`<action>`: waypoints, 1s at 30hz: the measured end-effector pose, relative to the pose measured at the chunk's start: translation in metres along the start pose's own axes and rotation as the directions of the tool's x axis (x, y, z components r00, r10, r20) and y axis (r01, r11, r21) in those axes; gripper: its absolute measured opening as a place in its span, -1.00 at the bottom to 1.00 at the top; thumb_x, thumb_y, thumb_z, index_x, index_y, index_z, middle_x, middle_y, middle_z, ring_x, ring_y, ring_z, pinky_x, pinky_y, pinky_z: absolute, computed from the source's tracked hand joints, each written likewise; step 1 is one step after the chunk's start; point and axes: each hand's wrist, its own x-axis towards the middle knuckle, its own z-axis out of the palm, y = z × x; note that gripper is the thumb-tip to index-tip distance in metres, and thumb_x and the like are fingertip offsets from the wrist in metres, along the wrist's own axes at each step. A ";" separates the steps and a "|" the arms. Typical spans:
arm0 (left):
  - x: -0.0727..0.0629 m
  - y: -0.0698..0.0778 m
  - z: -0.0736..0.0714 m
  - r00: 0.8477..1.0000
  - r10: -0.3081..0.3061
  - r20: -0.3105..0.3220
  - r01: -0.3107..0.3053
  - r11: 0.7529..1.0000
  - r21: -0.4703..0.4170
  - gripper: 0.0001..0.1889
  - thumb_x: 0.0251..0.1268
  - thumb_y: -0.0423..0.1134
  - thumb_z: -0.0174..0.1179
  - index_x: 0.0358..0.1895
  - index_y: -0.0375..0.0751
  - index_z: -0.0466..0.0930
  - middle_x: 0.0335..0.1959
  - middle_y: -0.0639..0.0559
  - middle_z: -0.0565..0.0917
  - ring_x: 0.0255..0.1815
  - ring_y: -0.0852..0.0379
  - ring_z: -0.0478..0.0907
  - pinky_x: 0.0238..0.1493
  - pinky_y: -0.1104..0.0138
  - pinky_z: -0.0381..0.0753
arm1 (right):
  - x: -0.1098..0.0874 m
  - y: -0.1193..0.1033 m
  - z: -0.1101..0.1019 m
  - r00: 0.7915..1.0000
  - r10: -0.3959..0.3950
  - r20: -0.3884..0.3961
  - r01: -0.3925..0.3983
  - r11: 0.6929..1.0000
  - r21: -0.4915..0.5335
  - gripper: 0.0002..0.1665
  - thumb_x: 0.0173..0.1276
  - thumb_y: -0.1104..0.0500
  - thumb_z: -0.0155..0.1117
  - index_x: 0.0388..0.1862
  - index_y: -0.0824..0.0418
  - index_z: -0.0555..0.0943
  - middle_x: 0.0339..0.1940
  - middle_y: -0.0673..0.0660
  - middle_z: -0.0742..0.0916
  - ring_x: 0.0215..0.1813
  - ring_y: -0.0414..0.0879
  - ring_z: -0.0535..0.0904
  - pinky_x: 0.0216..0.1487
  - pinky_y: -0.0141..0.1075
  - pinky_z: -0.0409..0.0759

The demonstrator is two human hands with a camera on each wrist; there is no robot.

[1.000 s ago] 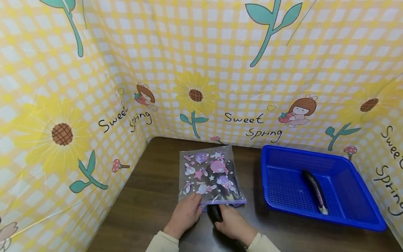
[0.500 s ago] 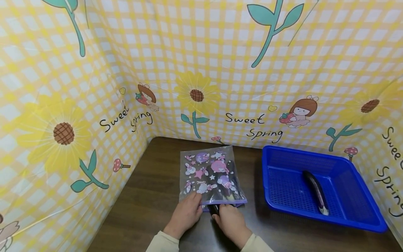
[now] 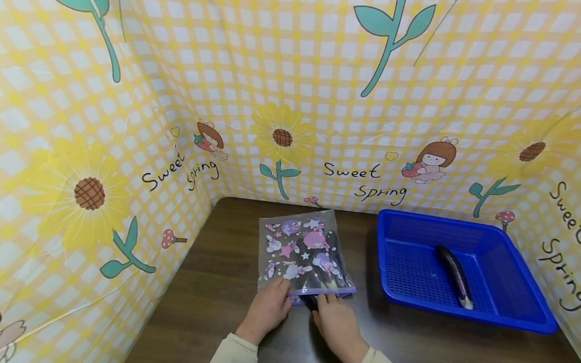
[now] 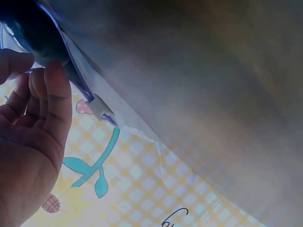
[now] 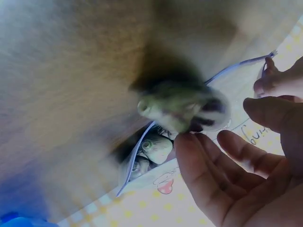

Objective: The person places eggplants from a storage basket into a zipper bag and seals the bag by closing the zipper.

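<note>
A clear zip bag (image 3: 295,247) with pink and purple cartoon prints lies flat on the table, mouth facing me. My left hand (image 3: 271,302) pinches the left side of its mouth; in the left wrist view the bag's slider (image 4: 101,109) shows beyond the fingers. A dark eggplant (image 3: 310,301) is partly in the mouth, its pale green stem end outside. My right hand (image 3: 337,322) holds it loosely near that end, fingertips at the bag's purple edge. More eggplants (image 5: 157,147) sit inside the bag, stem ends showing in the right wrist view.
To the right stands a blue plastic basket (image 3: 383,257) holding one eggplant (image 3: 454,275). Brown wooden table (image 3: 199,297) surrounds the bag. A yellow checked cloth (image 3: 290,75) with flower prints hangs behind and at both sides.
My right hand has pushed the eggplant further into the bag, and less of it shows outside. The left hand stays at the bag's mouth.
</note>
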 end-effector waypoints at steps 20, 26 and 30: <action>0.001 -0.003 0.005 1.000 -0.002 0.018 0.002 1.000 -0.020 -0.72 -0.03 -0.40 0.37 -0.43 -0.07 0.40 -0.49 0.16 0.37 -0.54 0.18 0.38 -0.55 0.29 0.44 | -0.032 0.007 0.001 0.997 0.011 0.076 -0.014 0.999 0.043 -0.50 -0.03 0.35 0.44 -0.14 0.12 0.43 -0.41 0.14 0.50 -0.51 0.06 0.48 -0.69 -0.16 0.40; 0.000 -0.002 0.006 1.000 0.009 0.005 -0.009 1.000 -0.014 -0.70 -0.05 -0.41 0.38 -0.42 -0.06 0.40 -0.49 0.16 0.37 -0.55 0.17 0.39 -0.54 0.28 0.44 | -0.024 0.004 0.012 1.000 -0.015 -0.011 0.015 0.999 0.042 -0.51 -0.03 0.38 0.41 -0.13 0.11 0.45 -0.43 0.16 0.50 -0.52 0.08 0.49 -0.71 -0.16 0.39; 0.001 -0.001 0.005 1.000 0.006 0.013 -0.006 1.000 -0.019 -0.70 -0.04 -0.42 0.38 -0.42 -0.07 0.40 -0.50 0.16 0.36 -0.55 0.18 0.37 -0.54 0.29 0.43 | -0.017 0.002 0.018 0.993 -0.067 -0.096 0.068 0.998 0.004 -0.53 -0.05 0.38 0.40 -0.13 0.15 0.48 -0.41 0.19 0.51 -0.54 0.07 0.50 -0.72 -0.18 0.38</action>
